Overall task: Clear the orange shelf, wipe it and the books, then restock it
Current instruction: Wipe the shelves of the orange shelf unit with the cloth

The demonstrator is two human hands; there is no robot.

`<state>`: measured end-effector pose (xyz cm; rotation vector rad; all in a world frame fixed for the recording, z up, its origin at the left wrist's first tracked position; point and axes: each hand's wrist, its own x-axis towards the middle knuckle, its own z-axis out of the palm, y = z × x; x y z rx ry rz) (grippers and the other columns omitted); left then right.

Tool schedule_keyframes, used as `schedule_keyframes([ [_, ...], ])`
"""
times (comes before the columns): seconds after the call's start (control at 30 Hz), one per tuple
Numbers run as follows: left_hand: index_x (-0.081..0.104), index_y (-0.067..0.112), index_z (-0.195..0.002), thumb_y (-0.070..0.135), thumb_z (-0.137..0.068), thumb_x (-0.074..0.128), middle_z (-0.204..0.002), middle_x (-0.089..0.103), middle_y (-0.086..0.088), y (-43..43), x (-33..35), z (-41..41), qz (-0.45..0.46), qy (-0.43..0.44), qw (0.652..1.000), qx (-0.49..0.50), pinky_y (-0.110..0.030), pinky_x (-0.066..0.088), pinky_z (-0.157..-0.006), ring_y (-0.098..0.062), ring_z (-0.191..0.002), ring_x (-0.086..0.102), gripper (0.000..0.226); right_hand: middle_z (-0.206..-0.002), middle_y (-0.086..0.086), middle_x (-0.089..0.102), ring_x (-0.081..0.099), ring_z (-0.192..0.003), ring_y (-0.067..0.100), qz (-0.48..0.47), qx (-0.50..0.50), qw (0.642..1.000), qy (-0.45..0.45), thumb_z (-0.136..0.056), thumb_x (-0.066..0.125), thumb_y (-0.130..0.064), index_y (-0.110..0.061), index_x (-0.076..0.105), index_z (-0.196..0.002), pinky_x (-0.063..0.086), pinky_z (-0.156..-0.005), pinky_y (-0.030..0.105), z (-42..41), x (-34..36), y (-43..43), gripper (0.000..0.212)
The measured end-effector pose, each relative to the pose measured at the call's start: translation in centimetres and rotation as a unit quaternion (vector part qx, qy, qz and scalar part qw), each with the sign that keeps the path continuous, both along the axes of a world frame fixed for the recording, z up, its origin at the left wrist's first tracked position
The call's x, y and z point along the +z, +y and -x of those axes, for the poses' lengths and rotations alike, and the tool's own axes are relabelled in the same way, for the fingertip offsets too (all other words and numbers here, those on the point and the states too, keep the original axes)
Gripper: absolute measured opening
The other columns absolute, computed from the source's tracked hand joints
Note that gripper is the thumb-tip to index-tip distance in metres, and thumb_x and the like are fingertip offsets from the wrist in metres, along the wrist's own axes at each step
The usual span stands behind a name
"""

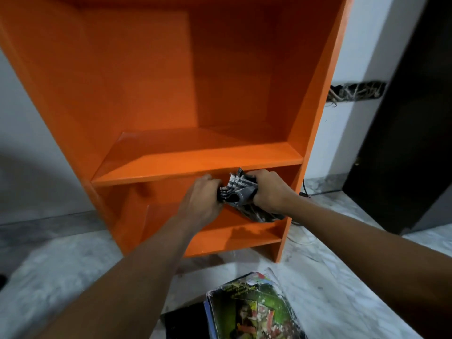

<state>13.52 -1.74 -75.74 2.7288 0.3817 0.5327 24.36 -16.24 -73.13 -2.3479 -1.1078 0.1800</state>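
The orange shelf (195,157) stands against the wall with nothing on its boards. Both my hands hold a grey-and-white checked cloth (238,192) just below the front edge of the middle board. My left hand (200,199) grips the cloth's left end. My right hand (269,189) clutches its right part, and a loose end hangs down under that hand. A pile of books (249,311) lies on the floor in front of the shelf, a green-covered one on top.
The floor is grey-white marble (342,277). A dark door (411,118) stands to the right of the shelf. An open slot in the white wall (357,92) shows tangled wires, and a thin cable runs along the floor by the shelf's right foot.
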Motion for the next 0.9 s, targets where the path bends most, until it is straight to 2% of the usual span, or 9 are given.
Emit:
schedule_keyframes([
  [0.1,0.057,0.016,-0.08,0.024,-0.088,0.067,-0.088,0.044,-0.002,0.2,-2.3,0.5,0.017,0.018,1.0,0.015,-0.035,0.04,-0.065,-0.025,-0.082,0.051,0.015,-0.083,0.009,0.069,0.065,-0.075,0.025,0.039,0.01,0.999,-0.017,-0.081,0.064,-0.004,-0.009,0.063,-0.091,0.058,-0.066,0.043,0.2,-1.8,1.0,0.011],
  [0.2,0.061,0.014,-0.084,0.029,-0.09,0.064,-0.086,0.044,-0.003,0.6,-4.5,1.0,-0.021,0.027,0.998,0.044,-0.035,0.038,-0.059,-0.029,-0.078,0.054,0.017,-0.081,0.009,0.068,0.064,-0.073,0.025,0.075,0.026,0.996,-0.041,-0.083,0.062,-0.005,-0.007,0.063,-0.09,0.058,-0.065,0.042,0.4,-3.8,2.1,0.008],
  [0.27,0.064,0.013,-0.086,0.03,-0.09,0.062,-0.083,0.051,-0.004,0.8,-5.6,1.3,-0.042,0.022,0.997,0.067,-0.034,0.038,-0.056,-0.03,-0.076,0.059,0.018,-0.083,0.009,0.067,0.063,-0.073,0.025,0.092,0.037,0.993,-0.066,-0.084,0.064,-0.008,-0.008,0.062,-0.091,0.058,-0.065,0.042,0.4,-5.3,2.9,0.008],
  [0.4,0.064,0.011,-0.077,0.021,-0.089,0.062,-0.079,0.065,-0.013,1.0,-8.1,2.2,-0.037,0.02,0.995,0.095,-0.034,0.039,-0.053,-0.037,-0.076,0.064,0.015,-0.086,0.01,0.064,0.063,-0.074,0.026,0.094,0.024,0.991,-0.094,-0.084,0.067,-0.01,-0.007,0.059,-0.105,0.058,-0.064,0.046,0.7,-8.2,3.7,0.023],
  [0.57,0.068,0.01,-0.076,0.007,-0.085,0.061,-0.081,0.069,-0.02,0.7,-11.3,3.8,0.007,0.009,0.995,0.1,-0.034,0.038,-0.058,-0.04,-0.08,0.064,0.011,-0.096,0.011,0.064,0.063,-0.082,0.029,0.139,0.035,0.984,-0.109,-0.083,0.072,-0.013,-0.011,0.054,-0.123,0.058,-0.074,0.047,2.2,-10.1,4.2,0.044],
  [0.63,0.065,0.012,-0.071,0.011,-0.086,0.062,-0.072,0.064,-0.016,1.0,-11.7,4.0,0.021,0.007,0.994,0.105,-0.032,0.034,-0.055,-0.036,-0.07,0.059,0.015,-0.1,0.009,0.065,0.063,-0.085,0.03,0.148,0.038,0.98,-0.131,-0.079,0.076,-0.019,-0.015,0.054,-0.126,0.057,-0.075,0.045,2.3,-9.9,4.7,0.051],
  [0.73,0.056,0.013,-0.064,0.014,-0.087,0.061,-0.065,0.056,-0.016,1.8,-11.4,3.9,0.031,0.016,0.995,0.094,-0.031,0.029,-0.054,-0.033,-0.062,0.049,0.024,-0.099,0.008,0.065,0.063,-0.085,0.03,0.16,0.051,0.977,-0.132,-0.08,0.072,-0.02,-0.017,0.056,-0.119,0.057,-0.076,0.046,2.9,-9.7,5.4,0.042],
  [0.8,0.056,0.013,-0.066,0.013,-0.087,0.061,-0.069,0.061,-0.019,2.3,-11.2,3.7,0.026,0.025,0.995,0.091,-0.032,0.033,-0.054,-0.036,-0.064,0.055,0.022,-0.097,0.008,0.065,0.063,-0.084,0.029,0.159,0.06,0.976,-0.133,-0.082,0.067,-0.015,-0.016,0.057,-0.115,0.057,-0.075,0.046,2.9,-9.5,5.8,0.034],
  [0.9,0.062,0.009,-0.072,0.012,-0.088,0.063,-0.069,0.059,-0.015,2.7,-11.2,2.7,0.023,0.035,0.995,0.092,-0.033,0.038,-0.053,-0.035,-0.064,0.056,0.016,-0.095,0.009,0.065,0.062,-0.081,0.027,0.152,0.061,0.977,-0.136,-0.082,0.066,-0.01,-0.013,0.059,-0.109,0.058,-0.073,0.045,2.4,-9.3,5.8,0.028],
])
